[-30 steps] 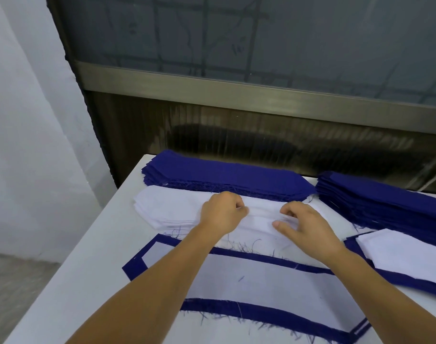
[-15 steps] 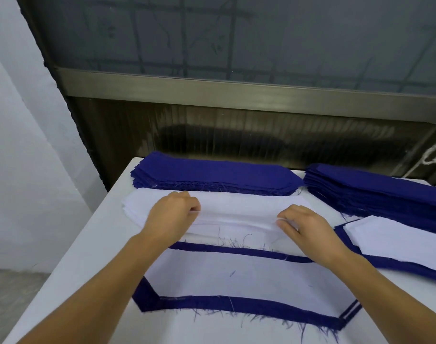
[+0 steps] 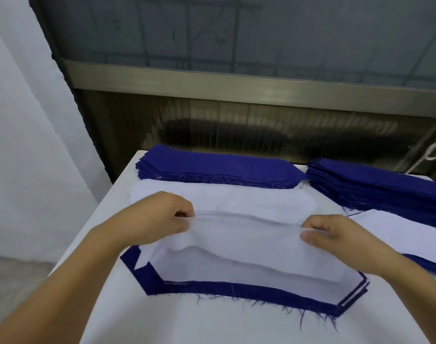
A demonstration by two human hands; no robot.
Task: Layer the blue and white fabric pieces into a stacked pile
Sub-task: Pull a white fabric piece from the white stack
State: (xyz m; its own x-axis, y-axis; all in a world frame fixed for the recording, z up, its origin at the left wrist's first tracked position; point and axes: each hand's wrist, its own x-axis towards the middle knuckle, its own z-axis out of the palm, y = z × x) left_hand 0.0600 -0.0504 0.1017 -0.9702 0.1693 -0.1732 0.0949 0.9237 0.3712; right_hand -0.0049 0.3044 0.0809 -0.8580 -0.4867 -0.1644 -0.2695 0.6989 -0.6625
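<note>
My left hand (image 3: pixel 159 219) and my right hand (image 3: pixel 336 237) each pinch the far edge of a white fabric piece (image 3: pixel 241 244) and hold it lifted, sagging between them. It hangs over the layered pile (image 3: pixel 236 291) near me, whose blue border shows around white fabric. Behind the held piece lies a stack of white pieces (image 3: pixel 236 197). Farther back sits a stack of blue pieces (image 3: pixel 217 167).
A second blue stack (image 3: pixel 375 184) lies at the back right, with another white-on-blue layered piece (image 3: pixel 398 232) in front of it. All rest on a white table (image 3: pixel 162 319), its left edge close by. A dark panel and metal rail stand behind.
My hands have spread apart, taken hold of a white piece from the white stack and drawn it up and toward me over the layered pile.
</note>
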